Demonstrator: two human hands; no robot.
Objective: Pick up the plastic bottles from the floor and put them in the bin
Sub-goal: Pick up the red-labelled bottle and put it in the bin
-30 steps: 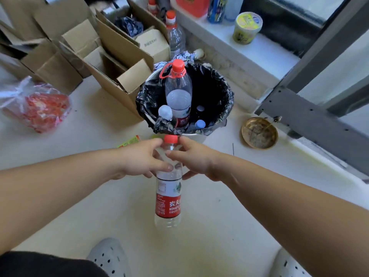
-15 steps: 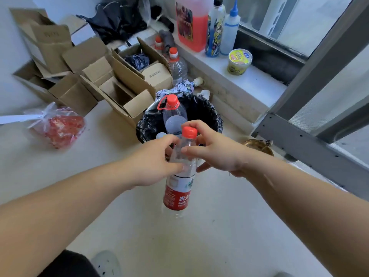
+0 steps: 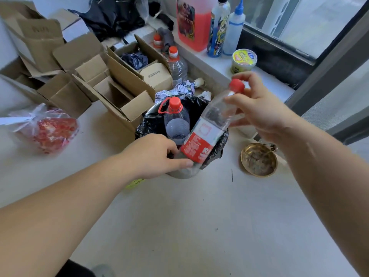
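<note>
Bottle (image 3: 207, 128): tilted over the bin (image 3: 221, 144), held at both ends.
Right hand (image 3: 259, 110): fingers pinched round the neck under the red cap.
Left hand (image 3: 153, 154): closed on the base.
Bin: just beyond both hands — a big bottle (image 3: 176, 120) already stands inside.
Risk: little room left — the bottle may catch that one and tip back onto the floor.

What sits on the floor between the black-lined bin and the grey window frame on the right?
In the head view, a brass dish lies on the floor between the bin and the window frame. It stands apart from the bin; the floor around it looks bare.
</note>
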